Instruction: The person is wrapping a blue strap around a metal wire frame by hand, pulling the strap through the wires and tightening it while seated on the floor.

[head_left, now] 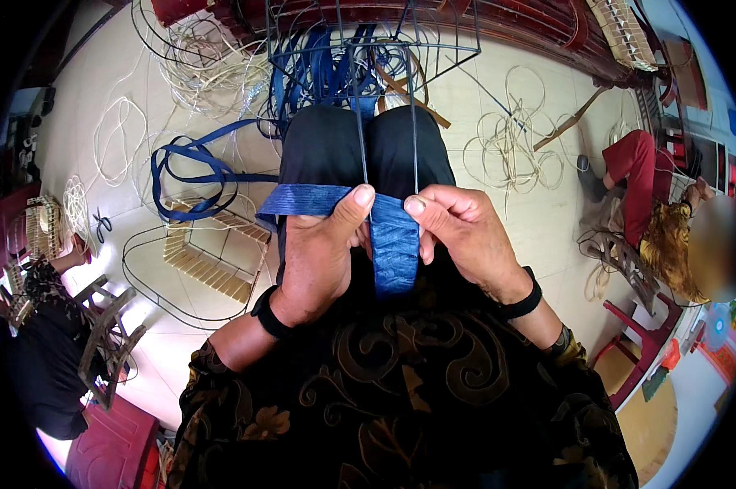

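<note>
Two dark rods of a wire frame (361, 134) run from beyond my knees toward my lap. A flat blue band (394, 261) is woven in overlapping layers around their near ends. From its top, the free length of blue strip (299, 198) lies off to the left. My left hand (319, 253) pinches this strip against the left rod, thumb on top. On the other side my right hand (466, 232) has its thumb and fingers closed on the woven band's upper right edge, by the right rod. The fingertips beneath are partly hidden.
More blue strip (193, 175) lies looped on the tiled floor. Pale cord (201, 69) is heaped at the far left, with another tangle (511, 151) at right. A partly wrapped frame (213, 253) and scissors (101, 226) lie left. People sit at both sides.
</note>
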